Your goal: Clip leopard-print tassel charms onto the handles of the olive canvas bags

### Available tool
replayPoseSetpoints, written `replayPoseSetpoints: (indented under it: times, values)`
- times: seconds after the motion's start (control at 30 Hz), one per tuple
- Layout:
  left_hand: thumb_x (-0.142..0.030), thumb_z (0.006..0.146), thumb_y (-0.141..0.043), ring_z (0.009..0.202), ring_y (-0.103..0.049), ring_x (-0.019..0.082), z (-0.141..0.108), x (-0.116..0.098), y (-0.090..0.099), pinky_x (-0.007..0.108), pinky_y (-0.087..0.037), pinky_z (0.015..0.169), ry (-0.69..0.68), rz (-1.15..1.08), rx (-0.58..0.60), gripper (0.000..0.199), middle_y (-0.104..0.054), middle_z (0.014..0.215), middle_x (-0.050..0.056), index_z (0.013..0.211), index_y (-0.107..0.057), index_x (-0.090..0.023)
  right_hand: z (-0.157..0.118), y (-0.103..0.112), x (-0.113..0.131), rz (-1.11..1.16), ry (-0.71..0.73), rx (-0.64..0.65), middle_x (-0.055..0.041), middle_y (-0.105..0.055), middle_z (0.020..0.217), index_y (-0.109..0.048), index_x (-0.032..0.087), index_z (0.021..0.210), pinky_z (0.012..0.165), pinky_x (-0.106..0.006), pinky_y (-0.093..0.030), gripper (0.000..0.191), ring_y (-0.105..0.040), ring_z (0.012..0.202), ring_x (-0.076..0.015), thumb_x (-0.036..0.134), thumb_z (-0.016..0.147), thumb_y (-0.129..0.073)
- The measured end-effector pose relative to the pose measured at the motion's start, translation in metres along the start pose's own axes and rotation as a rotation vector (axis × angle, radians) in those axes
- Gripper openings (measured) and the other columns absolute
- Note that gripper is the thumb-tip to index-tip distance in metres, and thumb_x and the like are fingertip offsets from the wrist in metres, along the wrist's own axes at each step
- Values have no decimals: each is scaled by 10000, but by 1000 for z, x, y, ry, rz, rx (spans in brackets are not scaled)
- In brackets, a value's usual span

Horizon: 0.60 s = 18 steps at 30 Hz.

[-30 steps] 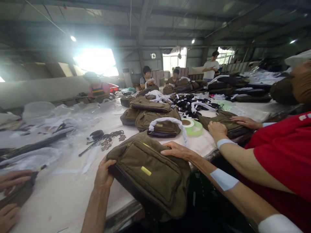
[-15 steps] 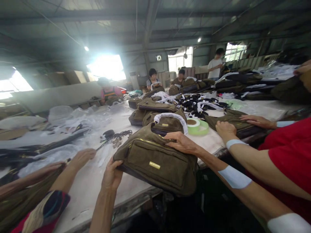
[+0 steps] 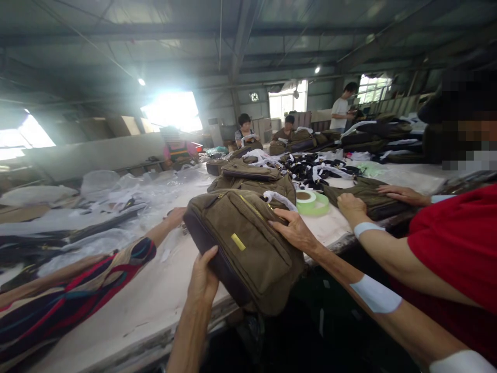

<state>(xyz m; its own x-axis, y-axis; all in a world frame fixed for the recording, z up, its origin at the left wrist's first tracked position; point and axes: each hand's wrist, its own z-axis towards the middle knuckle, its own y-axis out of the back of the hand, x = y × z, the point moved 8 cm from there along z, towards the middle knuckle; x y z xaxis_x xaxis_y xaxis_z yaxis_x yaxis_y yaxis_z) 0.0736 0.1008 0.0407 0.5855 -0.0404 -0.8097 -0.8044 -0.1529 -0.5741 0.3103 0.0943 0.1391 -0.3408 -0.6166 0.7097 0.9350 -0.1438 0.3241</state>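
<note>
**Q: Head view, item in hand?**
A: One olive canvas bag [image 3: 244, 251] is logged: coarse-woven, boxy, brass-zipped, dark-edged, with a yellow tag [image 3: 238, 242] on its front. It is tilted up at the edge of the white table [image 3: 128, 305].

**Q: Condition of the hands?**
A: The left hand [image 3: 202, 277] is cupped firmly around the bag's dark lower edge. The right hand [image 3: 295, 231] is spread open across the bag's upper side, with nothing clenched.

**Q: Items adjacent?**
A: A green tape roll [image 3: 312, 203] is placed just beyond the right hand. A second olive bag [image 3: 367, 203] is pressed by the hands of a co-worker in a red shirt [image 3: 454, 243]. A patterned sleeve [image 3: 77, 285] is reached across the table from the left.
</note>
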Motion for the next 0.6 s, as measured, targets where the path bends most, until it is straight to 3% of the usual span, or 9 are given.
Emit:
replayPoseSetpoints:
  times: [0.1, 0.2, 0.27, 0.4, 0.5, 0.53, 0.6]
  values:
    - [-225, 672, -699, 810, -659, 198, 0, -37, -18, 333, -547, 782, -116, 166, 42, 405, -689, 947, 45, 1065, -610, -189, -12, 2, -6, 41, -60, -25, -37, -683, 923, -672, 169, 968, 806, -323, -484, 203, -617, 902, -206, 244, 821, -555]
    - [-286, 659, -738, 1037, -603, 196, -2, -66, -39, 301, -497, 898, -279, 391, 131, 607, -621, 1174, 42, 1221, -511, -262, -22, 5, -5, 33, -58, -111, -29, -677, 905, -674, 176, 936, 825, -318, -474, 183, -605, 915, -208, 229, 806, -556]
    - [-245, 599, -777, 1082, -577, 197, -1, -77, -44, 298, -488, 907, -345, 544, 118, 743, -598, 1207, 43, 1269, -457, -278, -26, 2, -2, 40, -40, -122, -26, -671, 918, -674, 176, 936, 837, -314, -465, 186, -597, 919, -205, 225, 807, -549]
    - [-175, 536, -751, 815, -642, 197, -1, -95, -50, 313, -550, 693, -363, 656, 85, 721, -659, 977, 32, 1209, -499, -234, -35, -16, -11, 245, -89, -11, -19, -649, 955, -617, 186, 1084, 841, -307, -466, 289, -585, 927, -188, 243, 808, -554]
    - [-153, 523, -715, 716, -635, 189, -11, -121, -65, 300, -545, 599, -416, 703, 127, 676, -663, 881, 7, 1168, -528, -233, -44, -27, -27, 428, -168, 114, -24, -625, 955, -529, 198, 1205, 767, -289, -493, 452, -588, 850, -162, 303, 774, -617]
    - [-152, 523, -709, 727, -637, 197, -16, -131, -73, 301, -545, 597, -441, 731, 154, 668, -665, 881, 6, 1163, -536, -235, -45, -24, -31, 429, -190, 113, -23, -615, 917, -527, 193, 1203, 715, -276, -495, 475, -582, 794, -151, 329, 761, -636]
    - [-151, 524, -701, 771, -642, 216, -28, -149, -89, 306, -548, 608, -495, 798, 216, 659, -669, 907, 8, 1159, -550, -242, -44, -2, -37, 346, -203, -22, -24, -591, 866, -547, 182, 1169, 636, -254, -480, 472, -556, 723, -135, 373, 750, -650]
